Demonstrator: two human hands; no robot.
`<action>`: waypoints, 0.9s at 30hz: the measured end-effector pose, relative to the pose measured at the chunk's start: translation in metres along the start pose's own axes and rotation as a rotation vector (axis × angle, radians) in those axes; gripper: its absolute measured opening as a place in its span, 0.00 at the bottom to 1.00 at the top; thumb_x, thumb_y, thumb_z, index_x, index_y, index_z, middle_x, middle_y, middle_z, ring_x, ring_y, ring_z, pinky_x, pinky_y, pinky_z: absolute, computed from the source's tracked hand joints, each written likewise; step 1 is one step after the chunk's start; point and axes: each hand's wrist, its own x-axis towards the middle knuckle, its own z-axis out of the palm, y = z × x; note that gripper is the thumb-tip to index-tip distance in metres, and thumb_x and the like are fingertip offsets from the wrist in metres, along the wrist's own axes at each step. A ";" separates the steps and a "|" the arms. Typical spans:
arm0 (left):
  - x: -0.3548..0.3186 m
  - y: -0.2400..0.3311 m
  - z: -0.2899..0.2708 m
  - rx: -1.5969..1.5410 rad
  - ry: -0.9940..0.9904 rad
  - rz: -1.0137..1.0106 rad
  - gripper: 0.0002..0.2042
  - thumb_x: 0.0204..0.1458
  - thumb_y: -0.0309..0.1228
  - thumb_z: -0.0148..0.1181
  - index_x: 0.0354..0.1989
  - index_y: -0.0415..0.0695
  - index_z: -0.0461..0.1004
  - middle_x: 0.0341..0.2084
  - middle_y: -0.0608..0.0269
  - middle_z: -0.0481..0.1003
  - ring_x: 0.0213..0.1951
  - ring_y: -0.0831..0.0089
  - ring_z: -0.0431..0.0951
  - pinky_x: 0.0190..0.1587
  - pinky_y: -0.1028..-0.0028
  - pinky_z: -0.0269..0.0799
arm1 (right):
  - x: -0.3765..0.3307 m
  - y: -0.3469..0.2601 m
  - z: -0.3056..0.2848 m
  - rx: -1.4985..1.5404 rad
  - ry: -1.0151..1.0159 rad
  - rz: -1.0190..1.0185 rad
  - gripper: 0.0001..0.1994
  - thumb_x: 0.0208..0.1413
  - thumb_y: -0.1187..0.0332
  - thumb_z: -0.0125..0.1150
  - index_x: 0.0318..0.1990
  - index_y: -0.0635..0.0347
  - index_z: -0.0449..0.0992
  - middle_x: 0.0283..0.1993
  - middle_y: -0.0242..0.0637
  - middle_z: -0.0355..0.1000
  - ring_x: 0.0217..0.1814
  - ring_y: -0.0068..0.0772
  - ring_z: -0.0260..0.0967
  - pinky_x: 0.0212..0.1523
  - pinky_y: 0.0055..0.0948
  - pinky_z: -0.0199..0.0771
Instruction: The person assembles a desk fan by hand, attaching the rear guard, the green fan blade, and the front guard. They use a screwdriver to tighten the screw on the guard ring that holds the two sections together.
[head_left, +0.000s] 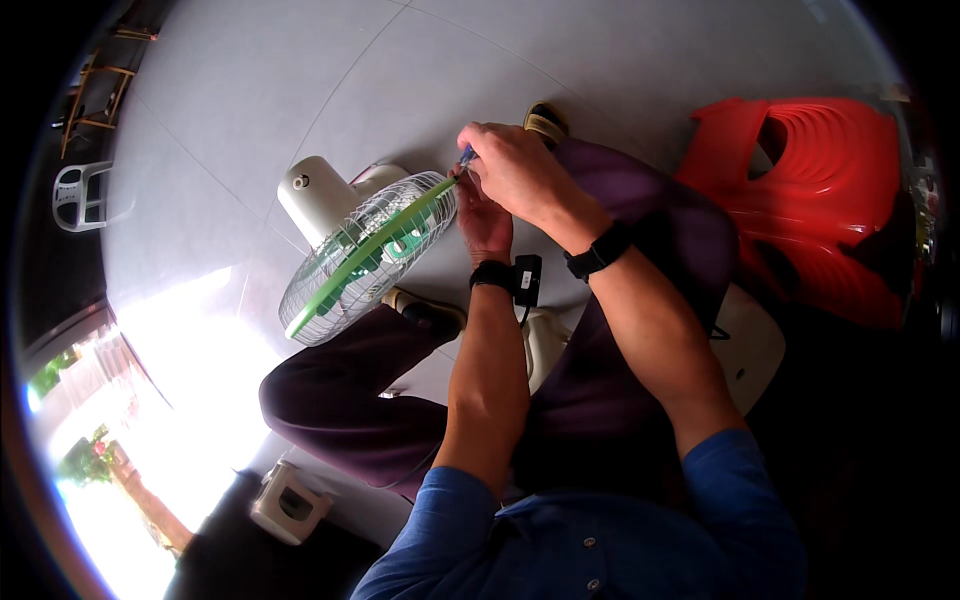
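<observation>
An electric fan with a white wire cage (330, 290) and a green rim band (370, 250) stands tilted to the left of my hands. My right hand (520, 172) is closed round a screwdriver with a blue handle (467, 155), pointing down at the upper right end of the green band. Just beneath it, my left hand (486, 225) is closed on the edge of the fan cage at that same spot. The left fingertips are partly hidden by the cage and the right hand. Behind the cage is the fan's cream motor housing (312, 200).
A red plastic stool (830, 190) lies to the right. My legs (350, 400) are bent on both sides of the work. A white plastic chair (82, 197) is far left, and a small cream box-shaped thing (290, 503) is at lower left. Bright light falls on the grey tiled floor (420, 80).
</observation>
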 end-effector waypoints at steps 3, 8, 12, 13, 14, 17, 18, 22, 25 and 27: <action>0.003 0.000 -0.005 -0.041 -0.005 -0.021 0.16 0.69 0.39 0.51 0.62 0.55 0.74 0.61 0.72 0.75 0.65 0.70 0.70 0.71 0.59 0.59 | 0.002 -0.002 0.001 -0.022 -0.012 -0.008 0.10 0.55 0.78 0.59 0.45 0.66 0.75 0.41 0.51 0.78 0.44 0.54 0.77 0.45 0.45 0.77; -0.001 -0.002 -0.001 -0.043 -0.008 -0.062 0.16 0.70 0.41 0.49 0.61 0.54 0.74 0.61 0.69 0.74 0.65 0.67 0.70 0.70 0.59 0.60 | 0.003 -0.003 0.003 -0.047 -0.027 -0.096 0.10 0.53 0.80 0.59 0.44 0.66 0.75 0.41 0.47 0.79 0.44 0.52 0.78 0.46 0.44 0.78; -0.004 -0.001 0.002 -0.055 -0.035 -0.091 0.17 0.70 0.43 0.47 0.62 0.53 0.72 0.63 0.65 0.71 0.65 0.64 0.69 0.69 0.58 0.61 | 0.002 -0.004 0.005 -0.044 -0.013 -0.185 0.11 0.51 0.82 0.59 0.43 0.65 0.75 0.40 0.46 0.79 0.43 0.52 0.78 0.44 0.43 0.78; -0.005 -0.001 0.002 -0.034 -0.048 -0.095 0.18 0.70 0.43 0.47 0.63 0.53 0.71 0.64 0.64 0.70 0.66 0.64 0.68 0.69 0.58 0.61 | 0.003 -0.004 0.005 -0.054 -0.015 -0.180 0.11 0.51 0.82 0.59 0.43 0.65 0.75 0.40 0.46 0.79 0.43 0.52 0.78 0.44 0.43 0.78; -0.005 -0.001 0.002 -0.014 -0.061 -0.099 0.18 0.70 0.44 0.47 0.63 0.53 0.70 0.64 0.63 0.70 0.66 0.63 0.68 0.69 0.58 0.61 | 0.003 -0.004 0.006 -0.063 -0.018 -0.176 0.11 0.51 0.82 0.60 0.43 0.65 0.75 0.40 0.46 0.79 0.43 0.52 0.78 0.44 0.42 0.79; -0.004 0.001 0.000 -0.062 -0.036 -0.130 0.19 0.70 0.44 0.46 0.65 0.52 0.68 0.65 0.62 0.69 0.66 0.62 0.67 0.69 0.57 0.61 | 0.004 -0.005 0.008 -0.118 -0.009 -0.144 0.07 0.52 0.81 0.57 0.39 0.66 0.74 0.38 0.47 0.78 0.42 0.52 0.78 0.42 0.44 0.78; -0.003 0.001 0.000 -0.056 -0.038 -0.130 0.20 0.70 0.45 0.46 0.65 0.51 0.68 0.65 0.62 0.69 0.66 0.62 0.67 0.69 0.58 0.61 | 0.004 -0.006 0.009 -0.140 -0.003 -0.131 0.05 0.52 0.81 0.56 0.36 0.67 0.73 0.37 0.48 0.78 0.41 0.52 0.78 0.42 0.45 0.78; -0.003 0.000 0.002 -0.046 -0.060 -0.138 0.22 0.70 0.46 0.47 0.66 0.49 0.67 0.65 0.61 0.69 0.66 0.62 0.67 0.69 0.58 0.61 | 0.003 -0.015 0.004 -0.299 -0.026 -0.049 0.03 0.56 0.74 0.58 0.35 0.64 0.72 0.32 0.48 0.77 0.35 0.51 0.79 0.35 0.47 0.78; -0.004 -0.001 0.003 -0.044 -0.078 -0.119 0.23 0.70 0.46 0.48 0.66 0.47 0.66 0.64 0.60 0.69 0.66 0.61 0.67 0.69 0.58 0.61 | 0.002 -0.024 0.002 -0.398 -0.108 0.051 0.06 0.57 0.71 0.58 0.37 0.63 0.71 0.30 0.47 0.76 0.33 0.51 0.79 0.31 0.48 0.78; -0.006 -0.002 0.007 -0.066 -0.092 -0.123 0.22 0.70 0.45 0.48 0.66 0.47 0.66 0.64 0.59 0.70 0.66 0.61 0.67 0.70 0.57 0.61 | -0.001 -0.020 0.007 -0.353 -0.066 0.037 0.07 0.57 0.70 0.58 0.39 0.63 0.70 0.31 0.47 0.76 0.33 0.52 0.79 0.30 0.49 0.78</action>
